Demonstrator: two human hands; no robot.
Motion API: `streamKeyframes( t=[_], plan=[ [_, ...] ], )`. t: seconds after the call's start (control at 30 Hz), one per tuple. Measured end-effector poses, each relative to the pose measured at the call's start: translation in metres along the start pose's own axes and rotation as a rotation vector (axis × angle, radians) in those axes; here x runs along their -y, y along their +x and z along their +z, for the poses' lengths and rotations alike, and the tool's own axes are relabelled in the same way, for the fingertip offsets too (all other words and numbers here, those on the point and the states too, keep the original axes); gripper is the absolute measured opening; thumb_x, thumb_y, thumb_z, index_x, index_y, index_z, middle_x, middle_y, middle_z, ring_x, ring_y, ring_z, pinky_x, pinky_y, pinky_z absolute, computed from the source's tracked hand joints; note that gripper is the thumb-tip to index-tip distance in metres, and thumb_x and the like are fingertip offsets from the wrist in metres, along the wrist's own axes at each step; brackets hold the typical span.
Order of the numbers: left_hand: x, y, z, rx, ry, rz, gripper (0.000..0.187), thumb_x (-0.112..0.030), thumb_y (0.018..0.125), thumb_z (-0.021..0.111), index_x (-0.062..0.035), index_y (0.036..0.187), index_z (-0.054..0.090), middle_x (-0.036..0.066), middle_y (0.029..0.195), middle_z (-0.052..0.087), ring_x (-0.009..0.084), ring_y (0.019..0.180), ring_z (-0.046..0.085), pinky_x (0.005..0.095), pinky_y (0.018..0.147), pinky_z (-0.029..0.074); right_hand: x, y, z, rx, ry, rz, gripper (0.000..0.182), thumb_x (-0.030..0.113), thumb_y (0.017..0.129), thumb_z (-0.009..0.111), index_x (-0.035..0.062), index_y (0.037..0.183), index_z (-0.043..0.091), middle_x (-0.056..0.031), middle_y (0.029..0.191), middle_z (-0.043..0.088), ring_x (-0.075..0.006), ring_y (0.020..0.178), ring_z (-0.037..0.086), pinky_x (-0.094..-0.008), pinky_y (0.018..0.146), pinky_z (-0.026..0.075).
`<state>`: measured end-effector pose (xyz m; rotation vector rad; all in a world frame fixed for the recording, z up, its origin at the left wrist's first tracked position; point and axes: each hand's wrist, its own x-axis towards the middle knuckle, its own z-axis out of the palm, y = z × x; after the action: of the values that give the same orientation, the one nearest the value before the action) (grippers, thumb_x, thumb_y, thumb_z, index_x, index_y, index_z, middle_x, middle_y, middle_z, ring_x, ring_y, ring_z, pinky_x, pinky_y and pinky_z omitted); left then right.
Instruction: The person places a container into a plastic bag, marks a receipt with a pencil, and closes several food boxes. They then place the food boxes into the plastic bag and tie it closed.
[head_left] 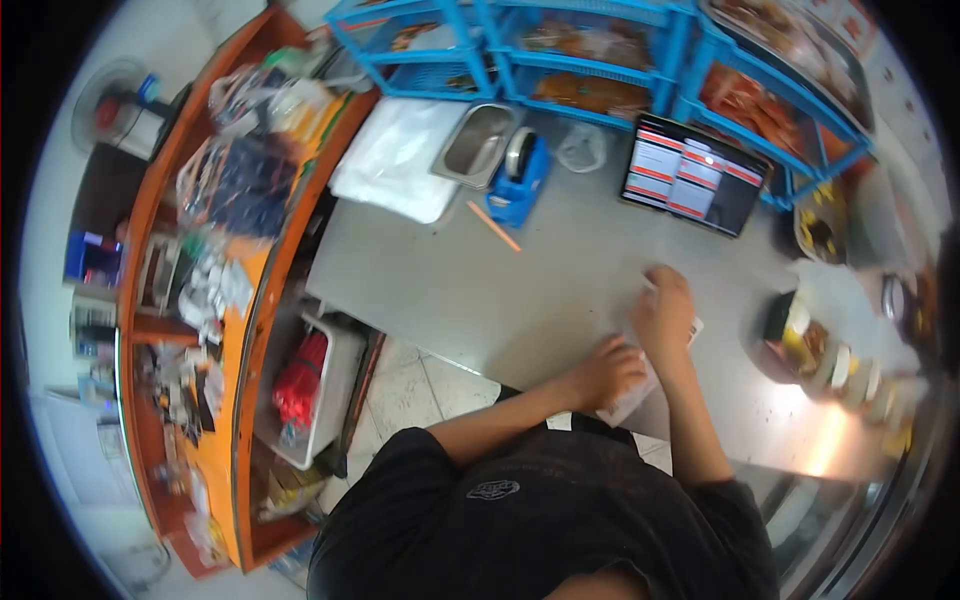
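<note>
While both hands press a white paper sheet flat on the steel counter, left hand at its 9 o'clock edge, right hand at 12, fingers spread narrow, an empty steel pan sits at 11 o'clock beside a blue tape dispenser, with blue crates of packaged food beyond.
</note>
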<state>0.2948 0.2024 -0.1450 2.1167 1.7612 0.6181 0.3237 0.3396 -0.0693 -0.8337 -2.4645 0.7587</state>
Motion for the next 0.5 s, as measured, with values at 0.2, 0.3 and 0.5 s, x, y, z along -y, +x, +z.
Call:
streamKeyframes(
  t=[0.2,0.3,0.5],
  plan=[
    [-0.014,-0.038,0.017,-0.222,-0.473,-0.42,0.039,-0.017,0.08,0.055,-0.005,0.117,0.055,0.018,0.127,0.045,0.0331,0.124,0.036,0.0509,0.105,0.023,0.107,0.06,0.194,0.279,-0.292,-0.507,0.028,0.006,0.077,0.054,-0.0007,0.105,0.054,-0.0187,0.095,0.059,-0.0331,0.086,0.06,-0.0399,0.072,0.051],
    [0.01,-0.064,0.012,-0.066,-0.095,-0.219,0.034,-0.02,0.078,0.058,-0.0043,0.108,0.059,0.018,0.12,0.049,0.0373,0.118,0.039,0.0507,0.102,0.027,0.117,0.065,0.213,0.283,-0.361,-0.452,0.027,0.006,0.077,0.053,0.0016,0.103,0.055,-0.0152,0.093,0.06,-0.0316,0.079,0.062,-0.0383,0.067,0.053],
    [0.038,-0.045,-0.04,-0.216,-0.022,-0.088,0.023,-0.016,0.074,0.061,-0.0058,0.095,0.063,0.014,0.11,0.054,0.0321,0.111,0.044,0.0523,0.101,0.026,0.06,0.041,0.049,0.166,0.379,-0.197,0.022,0.002,0.082,0.052,0.0072,0.103,0.055,-0.0069,0.082,0.059,-0.0178,0.068,0.058,-0.0279,0.057,0.046]
  ],
)
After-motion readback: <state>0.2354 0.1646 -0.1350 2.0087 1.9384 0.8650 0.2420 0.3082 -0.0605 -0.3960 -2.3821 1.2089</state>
